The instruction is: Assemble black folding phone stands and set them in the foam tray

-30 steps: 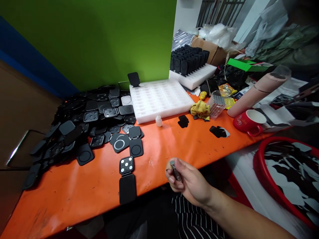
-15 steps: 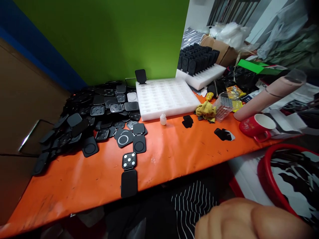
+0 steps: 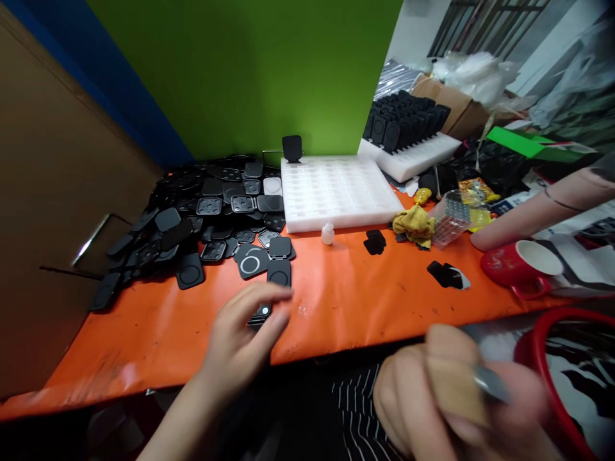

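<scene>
On orange table point(image 3: 144, 333), left hand point(image 3: 240, 346) spread over black part point(image 3: 260, 314); right hand point(image 3: 446, 397) pinching metal tool point(image 3: 490, 384); no legible writing.

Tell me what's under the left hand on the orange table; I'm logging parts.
Under the left hand a black hinged part with white dots peeks out on the orange table. The rest is covered by fingers.

1. Left hand point(image 3: 240, 346): bare, no glove, ring or watch seen; forearm bare too, no sleeve visible up to frame edge.
2. Right hand point(image 3: 442, 397): bare, close to cam, blurred; no glove, details can't be made out.
3. Clothing: black garment w/ thin white stripes point(image 3: 358, 410) btw the two arms, lines curving; rest dark and unclear.
</scene>
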Demonstrator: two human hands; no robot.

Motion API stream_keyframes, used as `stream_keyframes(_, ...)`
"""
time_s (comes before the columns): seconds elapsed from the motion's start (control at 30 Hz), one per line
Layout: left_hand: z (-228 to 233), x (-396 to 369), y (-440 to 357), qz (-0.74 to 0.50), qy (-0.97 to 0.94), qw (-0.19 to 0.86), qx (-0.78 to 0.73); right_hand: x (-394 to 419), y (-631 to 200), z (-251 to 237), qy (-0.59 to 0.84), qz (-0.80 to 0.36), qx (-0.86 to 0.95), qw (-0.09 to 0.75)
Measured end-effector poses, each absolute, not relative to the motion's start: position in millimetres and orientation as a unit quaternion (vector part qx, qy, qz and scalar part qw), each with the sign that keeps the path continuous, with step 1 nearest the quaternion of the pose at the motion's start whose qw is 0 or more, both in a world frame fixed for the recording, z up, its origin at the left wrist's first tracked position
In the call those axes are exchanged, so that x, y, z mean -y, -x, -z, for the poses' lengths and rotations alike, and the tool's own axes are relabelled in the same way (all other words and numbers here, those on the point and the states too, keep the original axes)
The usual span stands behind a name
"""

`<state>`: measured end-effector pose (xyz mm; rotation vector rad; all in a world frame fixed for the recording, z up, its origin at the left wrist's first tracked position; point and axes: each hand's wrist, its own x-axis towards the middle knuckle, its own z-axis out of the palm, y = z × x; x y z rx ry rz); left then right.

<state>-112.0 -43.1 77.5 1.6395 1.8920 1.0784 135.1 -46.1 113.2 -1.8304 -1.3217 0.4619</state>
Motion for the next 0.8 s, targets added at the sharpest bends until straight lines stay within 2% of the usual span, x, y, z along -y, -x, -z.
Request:
stream_keyframes(0.07,-59.2,27.6,117.8,-0.307,-0.566,0.168,-0.746,33.9,-127.3,-107.5,0.524,-0.51,0.573,0.37)
stream_keyframes(0.1,-48.6,18.8,119.4,-0.255,-0.545,0.147,-0.785,28.9,-123.5,-102.8,0.418,-0.634,0.559,0.334)
stream_keyframes(0.13,-38.1,9.8,120.1,-0.242,-0.531,0.144,-0.799,25.1,-119.9,-97.2,0.346,-0.708,0.535,0.304)
stream_keyframes(0.17,-28.5,1.0,119.8,-0.233,-0.519,0.142,-0.81,22.8,-116.6,-90.9,0.322,-0.735,0.521,0.292)
stream_keyframes(0.3,-8.7,-29.8,114.1,-0.253,-0.495,0.164,-0.815,23.9,-107.8,-68.4,0.378,-0.636,0.602,0.3)
stream_keyframes(0.4,-12.1,-43.0,112.2,-0.291,-0.483,0.208,-0.799,24.7,-105.7,-57.6,0.433,-0.544,0.664,0.275)
stream_keyframes(0.5,-20.5,-36.8,109.5,-0.34,-0.476,0.282,-0.76,16.8,-108.6,-46.0,0.473,-0.51,0.659,0.284)
stream_keyframes(0.63,-32.2,8.4,94.4,-0.374,-0.475,0.437,-0.665,-5.5,-115.1,-32.4,0.511,-0.576,0.543,0.335)
stream_keyframes(0.73,-40.8,51.1,79.6,-0.37,-0.453,0.565,-0.581,-18.6,-111.6,-32.0,0.478,-0.691,0.454,0.297)
stream_keyframes(0.8,-44.8,72.2,71.7,-0.387,-0.367,0.685,-0.496,-21.1,-103.9,-34.9,0.452,-0.736,0.426,0.269)
